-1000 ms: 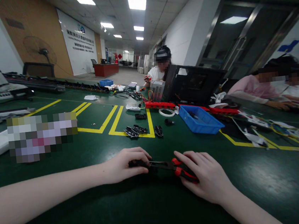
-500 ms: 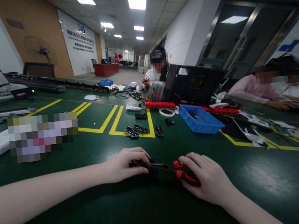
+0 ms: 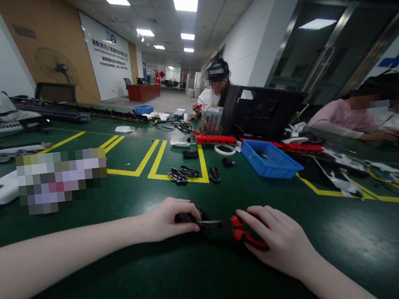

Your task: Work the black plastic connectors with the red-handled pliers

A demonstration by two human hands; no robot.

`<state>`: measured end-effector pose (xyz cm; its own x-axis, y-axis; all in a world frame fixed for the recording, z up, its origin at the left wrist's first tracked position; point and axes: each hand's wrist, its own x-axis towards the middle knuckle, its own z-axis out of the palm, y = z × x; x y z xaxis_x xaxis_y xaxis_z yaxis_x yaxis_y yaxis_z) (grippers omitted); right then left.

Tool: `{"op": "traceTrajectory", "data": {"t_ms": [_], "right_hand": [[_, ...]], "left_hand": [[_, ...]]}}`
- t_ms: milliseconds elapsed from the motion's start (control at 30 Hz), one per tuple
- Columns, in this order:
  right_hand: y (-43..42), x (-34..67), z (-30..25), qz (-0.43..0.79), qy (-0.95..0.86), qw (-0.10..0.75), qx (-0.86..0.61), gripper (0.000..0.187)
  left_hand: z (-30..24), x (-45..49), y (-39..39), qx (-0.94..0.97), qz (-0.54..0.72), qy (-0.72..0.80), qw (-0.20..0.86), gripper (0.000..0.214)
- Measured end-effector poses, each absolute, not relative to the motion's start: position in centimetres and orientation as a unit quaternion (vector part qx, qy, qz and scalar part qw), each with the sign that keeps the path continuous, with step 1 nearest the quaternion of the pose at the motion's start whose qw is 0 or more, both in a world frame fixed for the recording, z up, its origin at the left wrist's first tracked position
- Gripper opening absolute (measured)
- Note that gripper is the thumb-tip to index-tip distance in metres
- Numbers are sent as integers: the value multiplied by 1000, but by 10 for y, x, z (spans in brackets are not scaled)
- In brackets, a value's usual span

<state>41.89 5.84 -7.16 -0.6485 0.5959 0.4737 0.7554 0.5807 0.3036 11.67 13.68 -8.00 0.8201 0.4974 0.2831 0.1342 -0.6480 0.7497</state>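
Note:
My left hand [image 3: 178,217] is closed on a small black plastic part [image 3: 202,213], mostly covered by the fingers. My right hand [image 3: 276,236] grips long-nose pliers [image 3: 240,234] with red and black handles. The pliers' jaws point left and meet the black part beside my left fingertips; whether they pinch it I cannot tell. Beyond my hands, several similar black parts [image 3: 185,172] lie around a yellow-taped rectangle, with another black piece [image 3: 214,174] just to its right. A small dark cylindrical piece [image 3: 228,161] rests nearby.
A blue bin [image 3: 274,163] with a dark item inside stands right of the parts. Behind it are a red strip [image 3: 216,139], a white ring [image 3: 225,149] and a black computer case [image 3: 259,110]. A white device [image 3: 0,188] lies left. Other people sit across and at right.
Both hands stay nearly in place. The black part appears slightly turned in my left fingers, and the pliers' handles look a little wider apart. The whole view has shifted slightly.

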Motion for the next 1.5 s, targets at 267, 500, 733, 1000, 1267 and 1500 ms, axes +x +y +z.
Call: {"op": "traceTrajectory", "data": {"t_ms": [267, 500, 733, 1000, 1267, 1500], "right_hand": [[61, 420, -72, -221, -872, 180, -398, 46], [62, 420, -70, -201, -870, 192, -407, 46], [63, 420, -70, -228, -874, 205, -377, 41], [62, 417, -69, -220, -877, 201, -376, 36], [62, 417, -71, -226, -876, 202, -375, 36], [61, 417, -71, -236, -873, 198, -378, 37]], "left_hand": [[-79, 116, 138, 857, 221, 209, 416, 22], [-78, 117, 137, 846, 221, 209, 437, 21], [-77, 116, 137, 845, 222, 207, 441, 19], [-72, 117, 136, 844, 201, 221, 445, 23], [-71, 117, 136, 833, 204, 216, 467, 22], [-70, 116, 136, 826, 194, 237, 473, 24]]}}
